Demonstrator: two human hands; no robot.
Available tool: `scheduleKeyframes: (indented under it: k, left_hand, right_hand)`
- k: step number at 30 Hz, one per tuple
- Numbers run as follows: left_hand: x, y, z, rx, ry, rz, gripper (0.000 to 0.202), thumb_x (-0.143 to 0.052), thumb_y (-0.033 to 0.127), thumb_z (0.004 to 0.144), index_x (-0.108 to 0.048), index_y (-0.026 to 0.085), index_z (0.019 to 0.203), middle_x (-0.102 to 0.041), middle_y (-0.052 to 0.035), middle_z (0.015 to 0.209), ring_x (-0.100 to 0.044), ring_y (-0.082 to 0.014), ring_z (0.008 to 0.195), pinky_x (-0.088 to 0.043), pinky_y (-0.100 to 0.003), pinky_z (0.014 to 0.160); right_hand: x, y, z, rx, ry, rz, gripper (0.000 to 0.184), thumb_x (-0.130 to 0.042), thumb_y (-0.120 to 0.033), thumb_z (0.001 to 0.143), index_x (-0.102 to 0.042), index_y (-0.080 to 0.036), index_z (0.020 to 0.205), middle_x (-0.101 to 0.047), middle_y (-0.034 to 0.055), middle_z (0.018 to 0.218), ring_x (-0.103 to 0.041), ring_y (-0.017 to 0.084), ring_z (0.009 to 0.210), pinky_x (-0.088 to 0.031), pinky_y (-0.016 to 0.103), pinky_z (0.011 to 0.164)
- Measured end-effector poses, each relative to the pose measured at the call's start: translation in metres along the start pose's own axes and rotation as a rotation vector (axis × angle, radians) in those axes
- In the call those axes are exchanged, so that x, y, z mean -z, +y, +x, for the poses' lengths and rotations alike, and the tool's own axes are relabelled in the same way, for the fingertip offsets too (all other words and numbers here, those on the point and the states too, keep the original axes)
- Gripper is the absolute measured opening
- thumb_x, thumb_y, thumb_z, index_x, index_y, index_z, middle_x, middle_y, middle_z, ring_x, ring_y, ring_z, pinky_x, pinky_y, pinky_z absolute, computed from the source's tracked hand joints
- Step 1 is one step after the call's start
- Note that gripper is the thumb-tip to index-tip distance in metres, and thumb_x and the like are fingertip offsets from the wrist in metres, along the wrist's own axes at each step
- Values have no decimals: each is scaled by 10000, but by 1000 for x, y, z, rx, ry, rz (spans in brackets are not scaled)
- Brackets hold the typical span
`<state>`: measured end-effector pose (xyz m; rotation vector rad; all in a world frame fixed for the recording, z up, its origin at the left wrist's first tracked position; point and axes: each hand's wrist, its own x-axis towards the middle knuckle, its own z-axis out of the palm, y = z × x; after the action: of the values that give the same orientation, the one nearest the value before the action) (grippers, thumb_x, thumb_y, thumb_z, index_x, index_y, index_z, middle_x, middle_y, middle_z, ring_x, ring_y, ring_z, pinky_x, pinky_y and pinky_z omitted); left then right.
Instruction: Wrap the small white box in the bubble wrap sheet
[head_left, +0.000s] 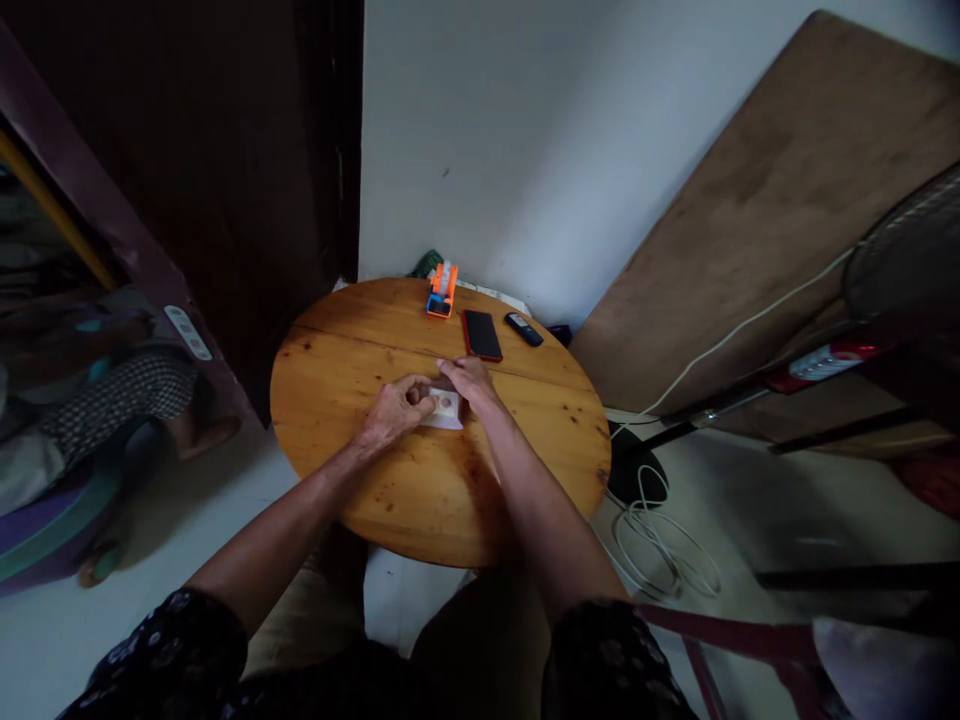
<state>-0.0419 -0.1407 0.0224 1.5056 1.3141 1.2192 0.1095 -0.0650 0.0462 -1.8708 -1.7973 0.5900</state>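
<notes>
A small white box-like piece point(448, 412) lies on the round wooden table point(352, 360), with a few round spots on its upper face; their nature is too small to tell. My left hand point(399, 407) has its fingers curled and its thumb pressed at the piece's left side. Across the far right corner, my right hand point(471, 380) has its fingers bent together against the piece, and their tips are partly hidden.
Beyond my hands on the table are an orange and blue tape dispenser point(442, 292), a red-edged phone point(481, 335) and a dark remote control point(523, 329). A wooden board point(750, 190) leans at the right. White cable point(667, 550) lies coiled on the floor. A person sits at the left.
</notes>
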Motion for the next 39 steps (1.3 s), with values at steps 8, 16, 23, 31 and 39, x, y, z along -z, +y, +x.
scheduleKeyframes:
  k: [8, 16, 23, 31, 39]
  left_hand:
    - [-4, -9, 4, 36, -34, -15, 379, -780, 493, 672, -660, 172, 834, -432, 85, 554, -365, -78, 501, -255, -227, 491]
    - [-2, -13, 8, 17, -37, -24, 277, -764, 396, 700, -663, 168, 821, -470, 77, 572, -399, -80, 523, -282, -220, 505]
    - [1, -11, 5, -9, -49, -4, 229, -669, 253, 750, -679, 153, 956, -491, 66, 606, -432, -90, 537, -325, -212, 512]
    - [-2, -16, 7, -319, -38, 65, 246, -597, 147, 783, -737, 182, 982, -603, -30, 873, -558, -154, 844, -479, -254, 760]
    - [-1, -15, 13, -336, -117, 129, 246, -555, 115, 836, -760, 175, 958, -640, -51, 961, -581, -147, 887, -509, -286, 869]
  right_hand:
    - [-1, 14, -8, 176, 156, 461, 158, -704, -361, 708, -691, -206, 681, -719, 63, 1104, -656, 233, 1068, -487, 367, 959]
    - [7, 18, -67, 476, 251, 236, 131, -665, -305, 811, -773, -239, 777, -685, 81, 1252, -609, 260, 1181, -420, 444, 1070]
    - [6, 28, -96, 635, 305, -86, 235, -577, -298, 924, -797, -262, 1000, -645, 85, 1330, -561, 271, 1222, -438, 452, 1015]
    - [2, 30, -101, 648, 341, -148, 250, -559, -311, 943, -789, -277, 1036, -610, 79, 1374, -555, 276, 1213, -415, 453, 1030]
    - [-5, 35, -91, 720, 428, -92, 276, -540, -379, 936, -794, -270, 950, -671, 87, 1274, -620, 278, 1141, -462, 457, 986]
